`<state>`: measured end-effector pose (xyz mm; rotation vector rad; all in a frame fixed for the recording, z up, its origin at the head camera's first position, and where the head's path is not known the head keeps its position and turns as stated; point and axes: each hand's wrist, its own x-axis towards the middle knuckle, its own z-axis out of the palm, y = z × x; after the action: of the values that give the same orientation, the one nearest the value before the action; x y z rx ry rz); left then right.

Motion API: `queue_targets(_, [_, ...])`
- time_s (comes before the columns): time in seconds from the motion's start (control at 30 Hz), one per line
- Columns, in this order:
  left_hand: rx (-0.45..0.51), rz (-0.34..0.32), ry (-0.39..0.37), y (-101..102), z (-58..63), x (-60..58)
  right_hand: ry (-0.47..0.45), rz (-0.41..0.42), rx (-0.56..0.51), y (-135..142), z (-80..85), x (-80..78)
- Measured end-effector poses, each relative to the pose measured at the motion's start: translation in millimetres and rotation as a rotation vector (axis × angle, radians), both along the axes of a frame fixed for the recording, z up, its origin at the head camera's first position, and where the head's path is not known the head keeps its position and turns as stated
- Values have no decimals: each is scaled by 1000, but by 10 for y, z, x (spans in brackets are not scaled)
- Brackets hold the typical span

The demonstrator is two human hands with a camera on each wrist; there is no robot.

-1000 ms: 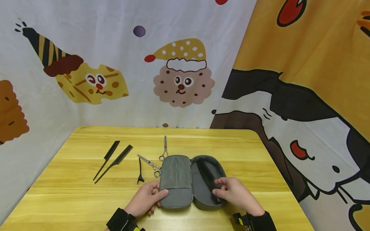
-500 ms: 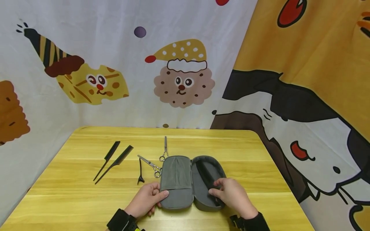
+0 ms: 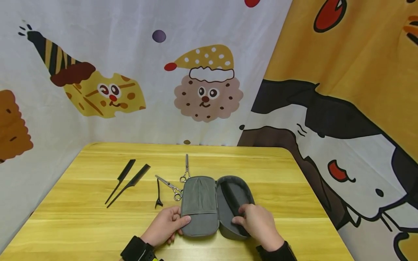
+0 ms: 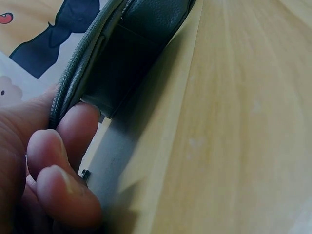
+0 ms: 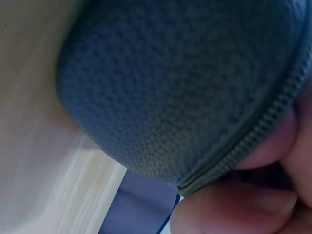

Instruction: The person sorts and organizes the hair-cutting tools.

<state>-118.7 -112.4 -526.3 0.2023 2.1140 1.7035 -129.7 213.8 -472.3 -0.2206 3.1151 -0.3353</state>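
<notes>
A grey zip case point(image 3: 200, 225) lies unfolded on the table, a slip pocket on its left half and a deep shell on its right. My left hand point(image 3: 164, 224) pinches the left half's edge, thumb on top; in the left wrist view fingers curl under the zipper rim. Inside the right shell lies a long black object point(image 3: 230, 195), its kind unclear. My right hand point(image 3: 260, 224) reaches over the shell's right rim and grips its lower end between thumb and fingers. The right wrist view shows mostly the shell's pebbled outside point(image 5: 161, 92), which hides the grip.
Two black tail combs point(image 3: 138, 176) lie on the table's left. Close to the case are a black hair clip point(image 3: 158, 197) and two pairs of scissors point(image 3: 168, 183), one partly behind the case. Printed curtains point(image 3: 209, 130) border the table's back and sides.
My right hand has shifted a little left and down into the shell, and the black object has moved slightly left with it. The left hand keeps its hold on the case.
</notes>
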Motion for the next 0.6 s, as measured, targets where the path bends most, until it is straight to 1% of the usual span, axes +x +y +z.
queue_targets(0.1, [-1,0,1,0,3,1,5,9,-8,-1,-9,9])
queue_targets(0.17, [2,0,-2,1,11,5,-20,32,-21,15,2,11])
queue_targets(0.23, [5,-2,-4,4,18,9,-76,66,-41,49,30,8])
queue_targets(0.3, [5,-2,-4,8,26,15,-154,99,-75,94,60,1])
queue_targets(0.4, [-1,0,-1,12,37,24,-237,116,-119,139,100,-7])
queue_targets(0.47, [-5,4,-1,12,45,28,-248,104,-136,142,104,-12])
queue_targets(0.6, [-7,8,-3,9,57,30,-204,72,-105,107,97,-9])
